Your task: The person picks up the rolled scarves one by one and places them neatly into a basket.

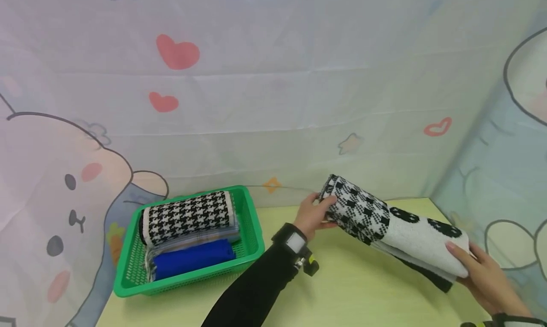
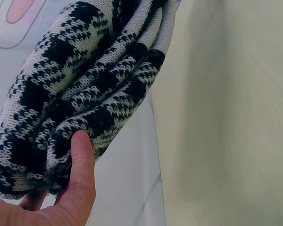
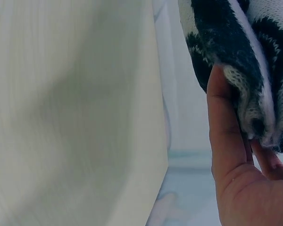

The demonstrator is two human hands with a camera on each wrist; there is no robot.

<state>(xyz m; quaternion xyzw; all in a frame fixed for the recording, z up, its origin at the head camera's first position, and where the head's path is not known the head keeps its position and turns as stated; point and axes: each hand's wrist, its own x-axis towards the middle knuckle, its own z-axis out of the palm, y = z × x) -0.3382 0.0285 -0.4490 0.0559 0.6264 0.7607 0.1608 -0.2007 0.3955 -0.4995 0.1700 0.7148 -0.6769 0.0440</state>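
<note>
A folded black-and-white knitted scarf (image 1: 361,208) hangs in the air over the right part of the table, its right end lower than its left. One half has a checked pattern; the other is white with black patches. My left hand (image 1: 311,216) grips the checked end, and in the left wrist view its thumb (image 2: 82,162) presses on the folded layers. At the white end my right hand (image 1: 487,272) pinches the scarf between thumb and fingers. The right wrist view has the thumb (image 3: 224,127) against the fold, with the other fingers partly hidden behind the fabric.
A green plastic basket (image 1: 255,229) stands on the left of the pale yellow table (image 1: 342,289). Inside lie a houndstooth roll (image 1: 188,218), a greyish plaid cloth (image 1: 192,240) and a blue folded cloth (image 1: 194,259). A printed curtain (image 1: 273,104) rises behind the table.
</note>
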